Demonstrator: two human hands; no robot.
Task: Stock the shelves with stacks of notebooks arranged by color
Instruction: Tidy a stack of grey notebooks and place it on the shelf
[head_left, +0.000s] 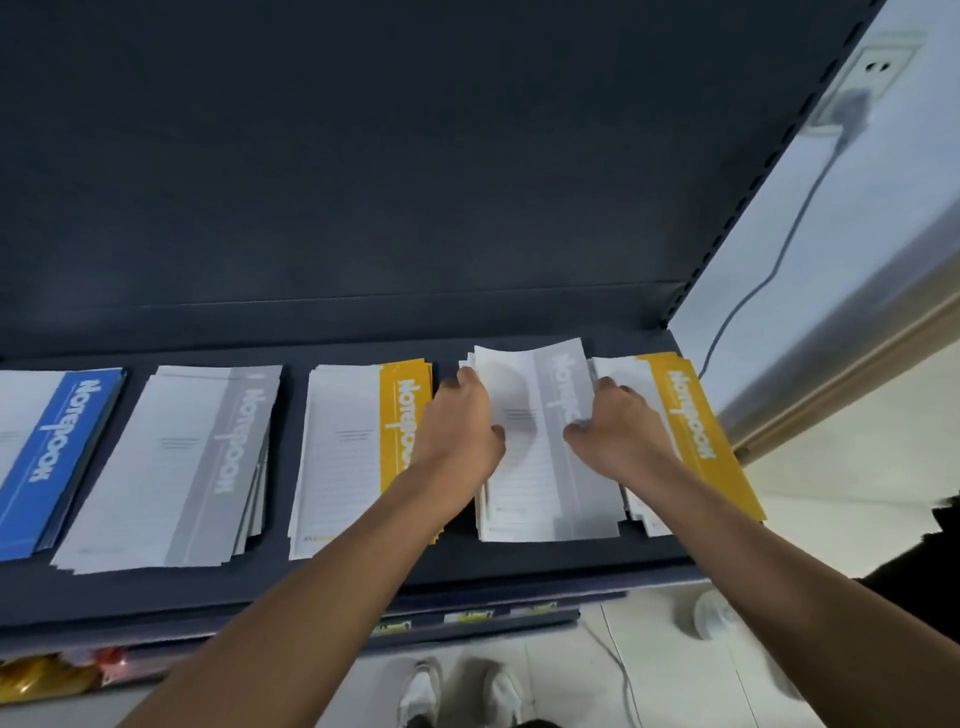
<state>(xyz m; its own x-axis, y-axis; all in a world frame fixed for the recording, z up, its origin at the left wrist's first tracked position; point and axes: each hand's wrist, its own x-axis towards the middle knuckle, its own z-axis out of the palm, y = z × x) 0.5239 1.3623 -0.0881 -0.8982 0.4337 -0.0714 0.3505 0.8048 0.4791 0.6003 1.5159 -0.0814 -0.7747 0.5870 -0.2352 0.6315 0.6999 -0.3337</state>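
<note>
Evidently squaring up — left hand (462, 415) & right hand (621, 423) each grip a side of the grey stack (550, 467) — prob. to seat it straight on the shelf (363, 577).

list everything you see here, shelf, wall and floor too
blue notebook stack: one, blue and white, shelf's far left
left grey notebook stack: one, grey and white, second from left
left yellow notebook stack: one, yellow and white, middle
held grey notebook stack: one, grey and white, between the hands
right yellow notebook stack: one, yellow and white, far right
shelf: one, dark blue, under all stacks
packets: blurred, yellow and red, lower shelf
wall socket: one, white, upper right
cable: one, grey, hanging from socket
shoes: two, white, floor
left hand: grips held stack's left side
right hand: grips its right side
</note>
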